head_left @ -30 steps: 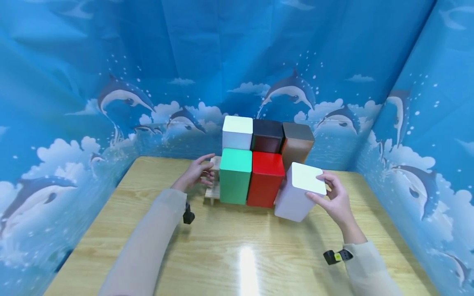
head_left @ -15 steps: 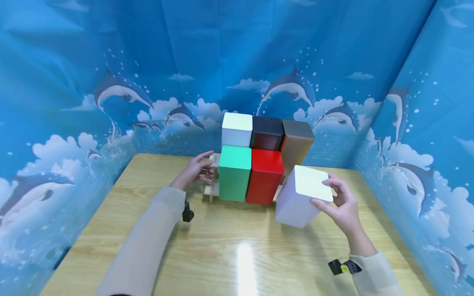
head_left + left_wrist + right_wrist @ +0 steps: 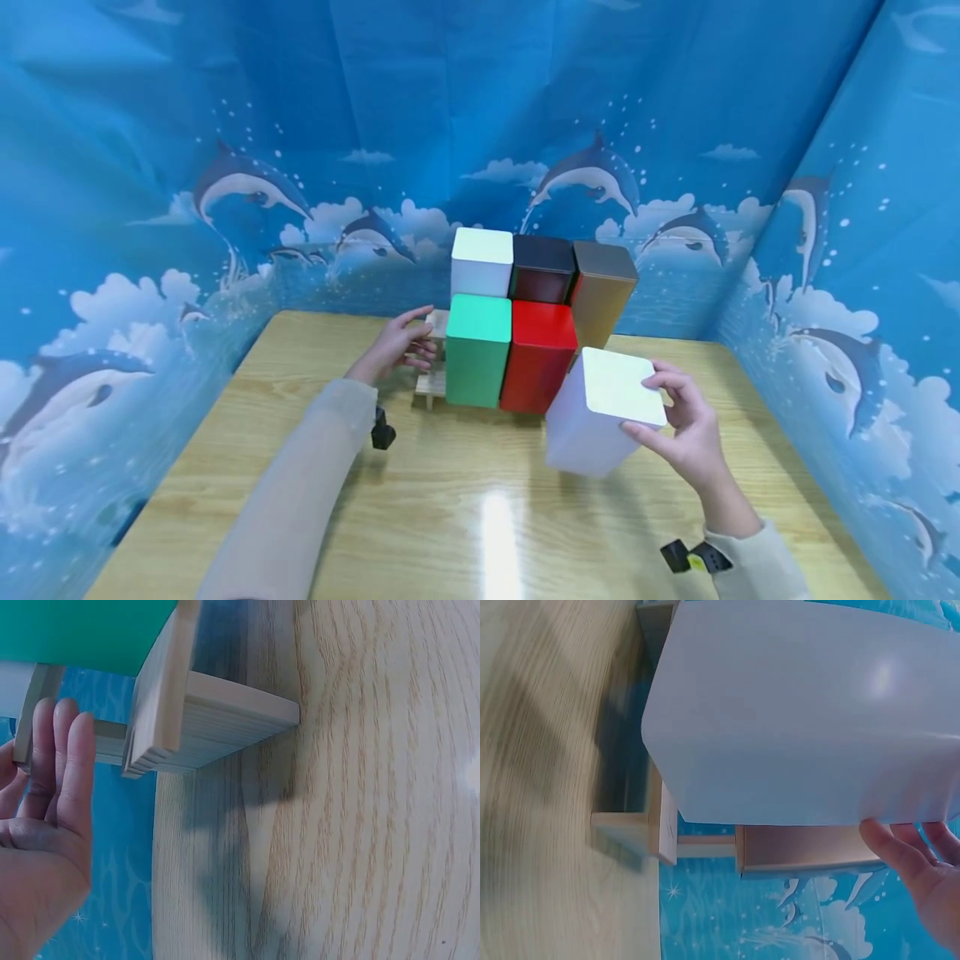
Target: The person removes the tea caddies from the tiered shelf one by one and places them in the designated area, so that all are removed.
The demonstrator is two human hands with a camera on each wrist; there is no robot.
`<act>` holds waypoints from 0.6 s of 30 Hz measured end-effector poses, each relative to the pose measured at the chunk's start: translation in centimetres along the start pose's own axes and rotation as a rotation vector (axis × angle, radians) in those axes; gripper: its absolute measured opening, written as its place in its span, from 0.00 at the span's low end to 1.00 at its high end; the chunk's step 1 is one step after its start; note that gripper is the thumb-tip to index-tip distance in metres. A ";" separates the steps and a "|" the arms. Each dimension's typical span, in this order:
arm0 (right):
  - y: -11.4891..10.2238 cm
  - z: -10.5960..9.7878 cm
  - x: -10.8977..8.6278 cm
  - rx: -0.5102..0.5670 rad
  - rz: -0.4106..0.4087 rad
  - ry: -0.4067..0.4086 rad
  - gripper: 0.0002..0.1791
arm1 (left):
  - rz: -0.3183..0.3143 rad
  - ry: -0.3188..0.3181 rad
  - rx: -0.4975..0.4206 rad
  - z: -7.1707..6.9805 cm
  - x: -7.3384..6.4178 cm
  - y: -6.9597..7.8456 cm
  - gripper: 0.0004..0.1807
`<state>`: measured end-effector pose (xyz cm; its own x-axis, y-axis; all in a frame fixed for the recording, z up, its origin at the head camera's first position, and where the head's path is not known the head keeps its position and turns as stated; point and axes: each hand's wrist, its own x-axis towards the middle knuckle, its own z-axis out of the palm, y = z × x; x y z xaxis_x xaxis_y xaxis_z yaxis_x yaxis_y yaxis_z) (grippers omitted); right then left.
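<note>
Right hand (image 3: 686, 433), fingers spread, pinches a white box (image 3: 588, 421).
Left hand (image 3: 393, 346), fingers loosely straight, touches the end of a wooden rack (image 3: 165, 694).

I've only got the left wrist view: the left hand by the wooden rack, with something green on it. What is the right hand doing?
Observer: The right hand grips a white box near its top edge.

Operator: Is that box down on the table?

Observer: No. The right wrist view shows a gap between its bottom and the tabletop.

Operator: And what stands next to the green box on my side?

Observer: A red box, just to its right in the head view.
</note>
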<state>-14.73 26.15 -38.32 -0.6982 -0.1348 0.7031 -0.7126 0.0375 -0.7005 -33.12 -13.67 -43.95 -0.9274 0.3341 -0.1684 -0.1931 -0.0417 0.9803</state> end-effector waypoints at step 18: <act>-0.8 3.1 0.0 -0.196 0.144 -0.060 0.29 | -0.005 -0.004 0.034 -0.4 0.4 -0.7 0.29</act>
<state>-13.95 23.00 -38.16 -0.7922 -0.1728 0.5853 -0.6100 0.2513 -0.7515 -33.47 -13.84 -44.75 -0.9252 0.3377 -0.1730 -0.1866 -0.0078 0.9824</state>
